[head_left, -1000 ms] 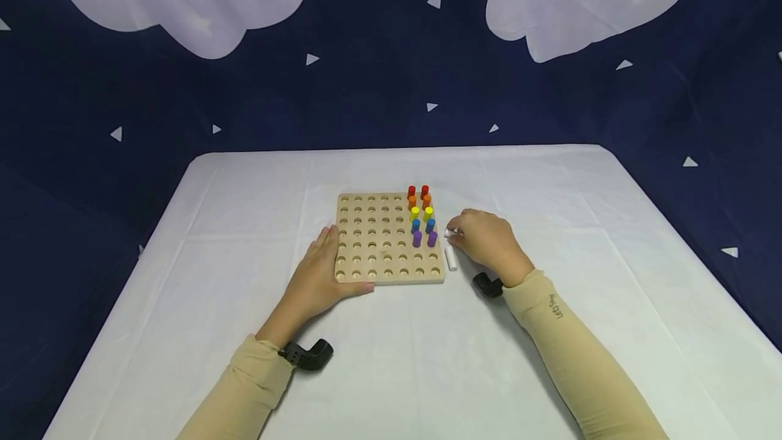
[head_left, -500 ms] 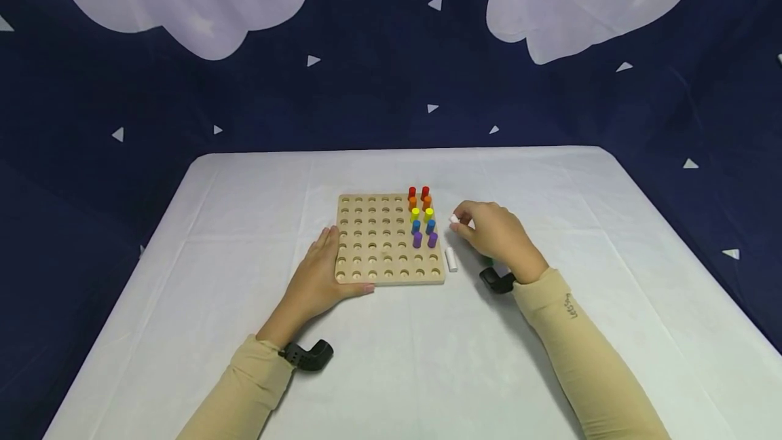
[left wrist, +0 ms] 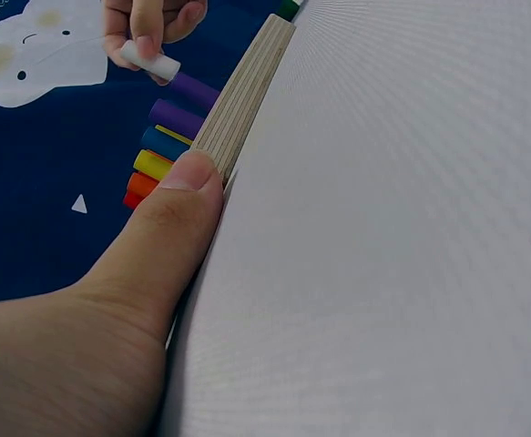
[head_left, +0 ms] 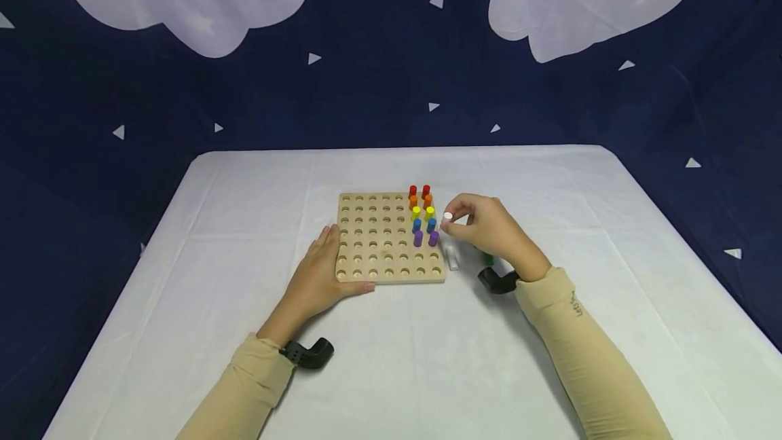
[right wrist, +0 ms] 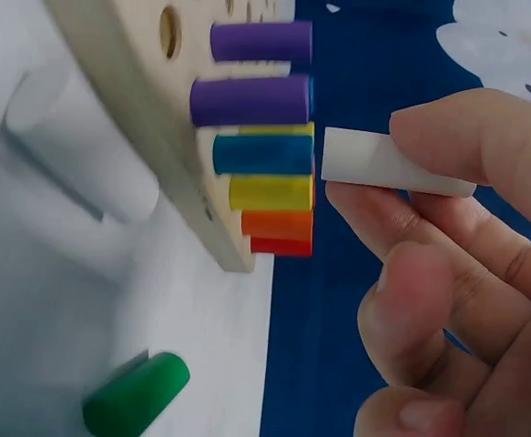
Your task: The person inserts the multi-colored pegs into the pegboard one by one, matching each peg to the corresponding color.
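Observation:
A wooden pegboard (head_left: 379, 250) lies on the white table, with red, orange, yellow, blue and purple pegs (head_left: 421, 216) standing in its two right columns. My right hand (head_left: 482, 226) pinches a white peg (head_left: 448, 217) (right wrist: 383, 164) (left wrist: 151, 62) in the air just right of the board, above the purple pegs (right wrist: 251, 98). My left hand (head_left: 318, 277) rests flat against the board's near left edge, its thumb (left wrist: 178, 200) on the board's side. A second white peg (head_left: 453, 258) (right wrist: 74, 155) lies on the table beside the board. A green peg (head_left: 487, 259) (right wrist: 137, 396) lies under my right wrist.
The white tablecloth (head_left: 391, 358) covers the table, with bare cloth in front of and around the board. A dark blue backdrop (head_left: 366, 73) with white clouds hangs behind the far edge. Most holes in the board's left part (head_left: 366, 223) hold nothing.
My right hand has lifted the white peg off the table and carried it up and left toward the board's right columns. The green peg came into view. My left hand stayed put.

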`<control>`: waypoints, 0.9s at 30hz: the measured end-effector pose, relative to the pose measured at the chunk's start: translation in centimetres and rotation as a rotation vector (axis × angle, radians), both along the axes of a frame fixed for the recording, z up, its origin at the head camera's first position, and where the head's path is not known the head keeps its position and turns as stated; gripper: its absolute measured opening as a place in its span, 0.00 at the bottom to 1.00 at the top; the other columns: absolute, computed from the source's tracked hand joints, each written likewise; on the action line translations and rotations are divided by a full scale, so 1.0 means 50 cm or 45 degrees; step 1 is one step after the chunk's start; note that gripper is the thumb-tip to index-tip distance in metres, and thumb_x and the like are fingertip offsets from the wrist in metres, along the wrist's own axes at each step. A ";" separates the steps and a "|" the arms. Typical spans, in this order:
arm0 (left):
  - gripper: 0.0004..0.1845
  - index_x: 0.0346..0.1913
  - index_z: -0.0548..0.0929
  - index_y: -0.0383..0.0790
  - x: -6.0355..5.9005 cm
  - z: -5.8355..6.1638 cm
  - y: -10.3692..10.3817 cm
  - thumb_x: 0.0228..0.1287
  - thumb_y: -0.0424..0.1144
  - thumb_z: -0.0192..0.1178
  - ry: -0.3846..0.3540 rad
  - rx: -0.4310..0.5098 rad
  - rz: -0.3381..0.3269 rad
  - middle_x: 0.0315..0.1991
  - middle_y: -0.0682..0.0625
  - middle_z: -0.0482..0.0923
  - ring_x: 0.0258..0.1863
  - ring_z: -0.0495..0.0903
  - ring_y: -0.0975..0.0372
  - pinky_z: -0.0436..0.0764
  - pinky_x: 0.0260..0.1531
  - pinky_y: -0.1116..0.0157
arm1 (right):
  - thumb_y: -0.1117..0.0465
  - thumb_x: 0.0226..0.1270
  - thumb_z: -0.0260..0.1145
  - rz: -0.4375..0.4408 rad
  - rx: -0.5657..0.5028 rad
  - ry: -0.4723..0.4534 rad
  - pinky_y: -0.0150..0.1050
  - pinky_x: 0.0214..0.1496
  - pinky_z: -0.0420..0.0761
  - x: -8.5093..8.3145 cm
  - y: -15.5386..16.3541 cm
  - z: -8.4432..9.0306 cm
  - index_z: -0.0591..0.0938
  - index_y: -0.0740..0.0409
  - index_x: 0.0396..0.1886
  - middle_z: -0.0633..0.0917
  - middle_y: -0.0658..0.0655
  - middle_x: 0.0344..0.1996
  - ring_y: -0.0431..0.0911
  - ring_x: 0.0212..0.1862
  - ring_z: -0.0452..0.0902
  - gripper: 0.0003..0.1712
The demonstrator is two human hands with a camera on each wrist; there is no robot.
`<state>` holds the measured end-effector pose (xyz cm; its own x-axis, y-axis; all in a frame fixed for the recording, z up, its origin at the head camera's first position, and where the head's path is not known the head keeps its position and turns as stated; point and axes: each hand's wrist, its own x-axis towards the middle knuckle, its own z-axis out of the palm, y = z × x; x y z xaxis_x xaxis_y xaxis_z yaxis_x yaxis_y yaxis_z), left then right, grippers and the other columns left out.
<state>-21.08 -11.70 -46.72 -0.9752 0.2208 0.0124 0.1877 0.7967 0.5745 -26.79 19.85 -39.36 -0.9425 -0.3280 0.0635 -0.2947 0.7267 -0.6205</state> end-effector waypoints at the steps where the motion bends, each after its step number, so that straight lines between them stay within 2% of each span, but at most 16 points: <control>1: 0.75 0.79 0.43 0.31 0.001 0.000 0.000 0.39 0.73 0.71 -0.003 0.000 0.002 0.80 0.39 0.41 0.81 0.42 0.49 0.47 0.79 0.50 | 0.56 0.62 0.72 0.008 -0.021 -0.008 0.37 0.29 0.74 0.001 -0.002 0.000 0.83 0.51 0.38 0.89 0.51 0.38 0.46 0.29 0.72 0.08; 11: 0.75 0.79 0.42 0.32 0.000 0.001 -0.001 0.40 0.73 0.71 -0.018 0.000 0.005 0.81 0.39 0.40 0.81 0.41 0.49 0.48 0.79 0.49 | 0.57 0.61 0.73 0.080 -0.066 0.012 0.38 0.36 0.76 0.013 -0.027 0.002 0.84 0.51 0.39 0.90 0.49 0.36 0.45 0.34 0.77 0.09; 20: 0.75 0.79 0.42 0.31 -0.003 0.000 0.000 0.40 0.74 0.71 -0.015 -0.014 0.002 0.81 0.39 0.40 0.81 0.41 0.50 0.47 0.79 0.50 | 0.56 0.60 0.74 0.136 -0.053 -0.045 0.34 0.22 0.72 0.030 -0.054 0.000 0.83 0.48 0.36 0.89 0.48 0.35 0.44 0.24 0.71 0.07; 24: 0.75 0.79 0.42 0.32 -0.004 0.000 0.000 0.40 0.74 0.70 -0.016 -0.014 0.002 0.81 0.39 0.40 0.81 0.41 0.50 0.48 0.79 0.49 | 0.56 0.61 0.74 0.165 -0.035 -0.062 0.33 0.21 0.71 0.033 -0.062 -0.006 0.83 0.46 0.34 0.89 0.46 0.33 0.43 0.23 0.70 0.06; 27: 0.75 0.79 0.42 0.32 -0.005 0.001 0.000 0.40 0.74 0.70 -0.016 -0.016 0.002 0.81 0.39 0.40 0.81 0.41 0.49 0.49 0.79 0.48 | 0.55 0.62 0.74 0.173 -0.020 -0.076 0.34 0.23 0.72 0.034 -0.066 -0.010 0.83 0.46 0.34 0.88 0.46 0.33 0.43 0.26 0.73 0.06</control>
<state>-21.36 -11.72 -46.67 -0.9757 0.2193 -0.0024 0.1793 0.8040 0.5670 -25.10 16.57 -39.89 -0.8918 -0.4522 0.0145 -0.3517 0.6728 -0.6509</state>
